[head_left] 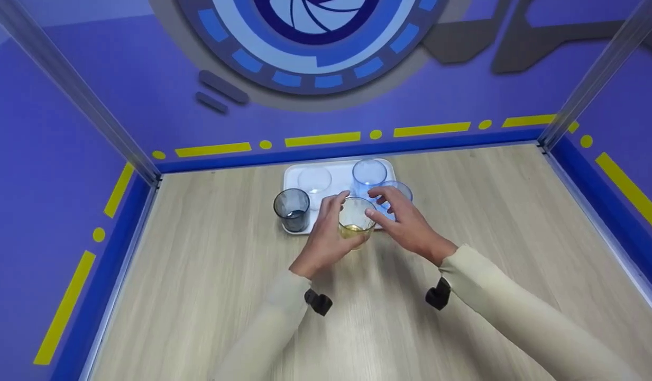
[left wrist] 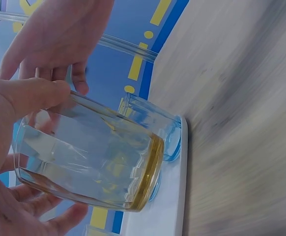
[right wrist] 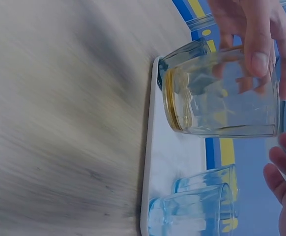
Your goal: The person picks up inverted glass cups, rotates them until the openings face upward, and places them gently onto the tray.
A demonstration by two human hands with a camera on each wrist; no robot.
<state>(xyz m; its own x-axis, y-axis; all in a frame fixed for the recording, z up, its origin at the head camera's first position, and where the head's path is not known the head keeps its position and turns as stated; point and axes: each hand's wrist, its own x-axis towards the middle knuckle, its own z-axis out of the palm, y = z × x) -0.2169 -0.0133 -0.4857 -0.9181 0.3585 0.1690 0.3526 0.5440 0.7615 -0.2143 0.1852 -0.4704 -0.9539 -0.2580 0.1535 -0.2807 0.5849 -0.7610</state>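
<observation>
A clear glass with a yellow-tinted base (head_left: pixel 353 230) is held over the front edge of a white tray (head_left: pixel 339 165). My left hand (head_left: pixel 328 233) grips it from the side, its thumb (left wrist: pixel 49 93) across the near wall and the fingers round the far side. Close by on the other side of the rim is my right hand (head_left: pixel 407 225), fingers loosely bent and apart from the glass in the right wrist view. On the tray stand a dark grey glass (head_left: pixel 293 211), a clear glass (head_left: pixel 314 182) and two blue glasses, one (head_left: pixel 369 172) behind the other (head_left: pixel 402 193).
The tray sits on a light wood-grain table (head_left: pixel 225 280) near its back edge. Blue printed panels (head_left: pixel 283 121) wall in the back and both sides, with metal posts (head_left: pixel 574 95) at the corners.
</observation>
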